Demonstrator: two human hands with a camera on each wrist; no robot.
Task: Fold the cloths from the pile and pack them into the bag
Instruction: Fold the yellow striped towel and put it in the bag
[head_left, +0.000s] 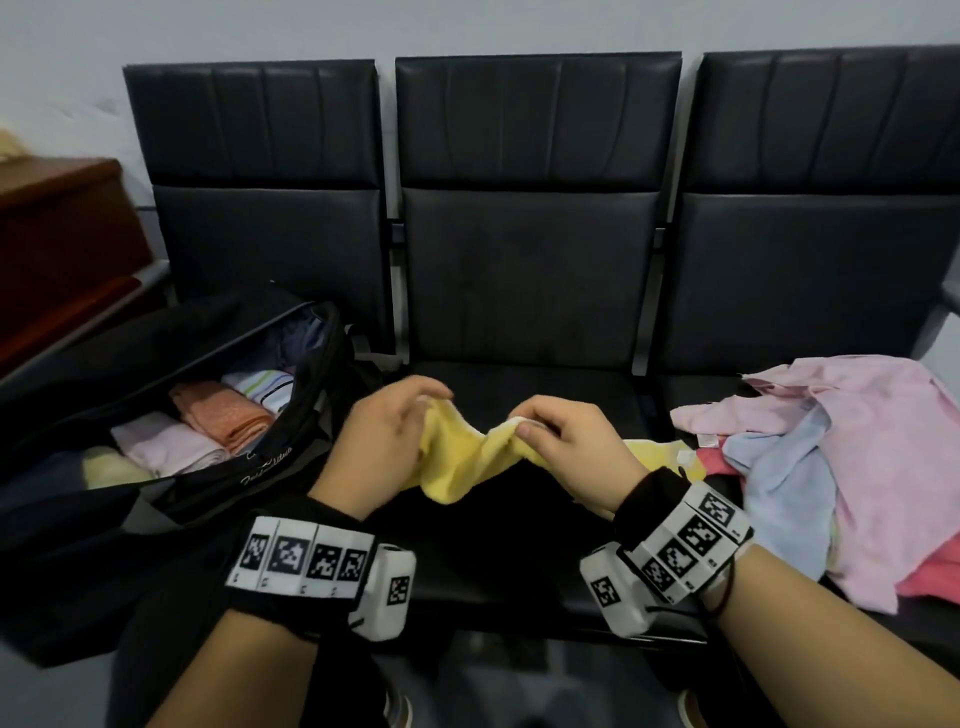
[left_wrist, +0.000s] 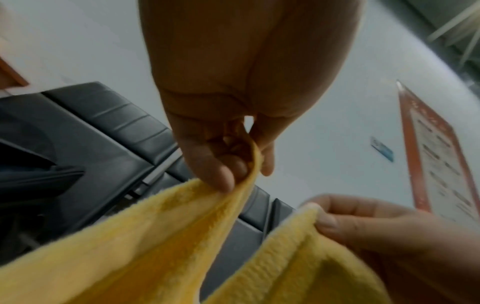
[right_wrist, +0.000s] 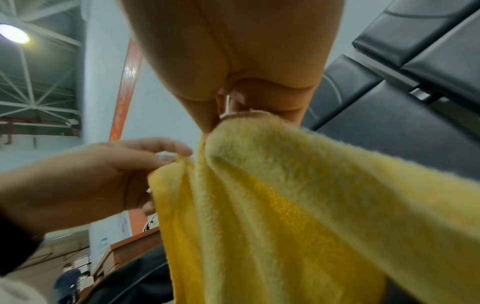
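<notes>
Slack between two pinches on the yellow cloth (head_left: 467, 457).
Left hand (head_left: 384, 431) and right hand (head_left: 571, 447) each clamp an edge above the bench (head_left: 519, 312), right of the bag (head_left: 218, 467); I judge a loose grip could drop a corner, skewing the fold.

Yellow cloth (head_left: 457, 457): fluffy terry pile, matt. Seats (head_left: 530, 291): black leatherette, smooth, faint sheen. Bag (head_left: 93, 353), left: black woven fabric, matt. Cabinet (head_left: 57, 234), far left: glossy reddish wood.

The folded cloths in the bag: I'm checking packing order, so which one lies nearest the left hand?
The striped white cloth, beside the orange one; the pink one lies farther from the left hand.
</notes>
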